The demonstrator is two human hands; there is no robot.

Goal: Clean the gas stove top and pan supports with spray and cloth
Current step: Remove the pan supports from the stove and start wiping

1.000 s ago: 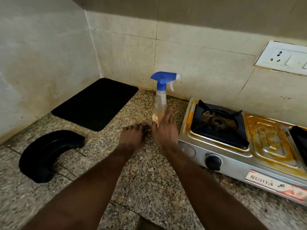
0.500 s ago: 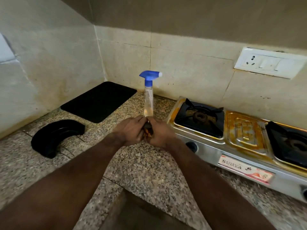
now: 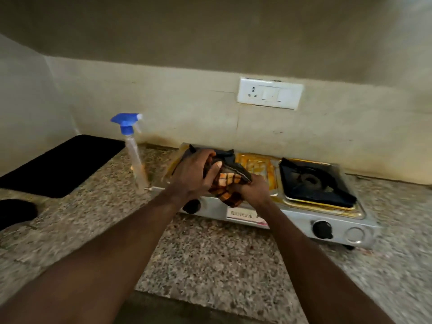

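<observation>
A steel two-burner gas stove point(image 3: 301, 217) stands on the granite counter, its top stained orange-brown in the middle point(image 3: 257, 168). The right burner's black pan support point(image 3: 315, 181) is in plain sight; the left burner is mostly hidden behind my hands. My left hand point(image 3: 195, 174) and my right hand point(image 3: 253, 189) both grip a checked orange and dark cloth point(image 3: 230, 181), held bunched above the stove's left half. A clear spray bottle point(image 3: 136, 160) with a blue trigger head stands upright on the counter just left of the stove.
A black mat point(image 3: 60, 164) lies at the back left of the counter, and a curved black object point(image 3: 16, 212) sits at the left edge. A white socket and switch plate point(image 3: 270, 95) is on the tiled wall above the stove. The counter's front edge runs below my arms.
Both hands picked the cloth up from the counter beside the spray bottle and carried it right, over the stove. The view swung right and now takes in the whole stove.
</observation>
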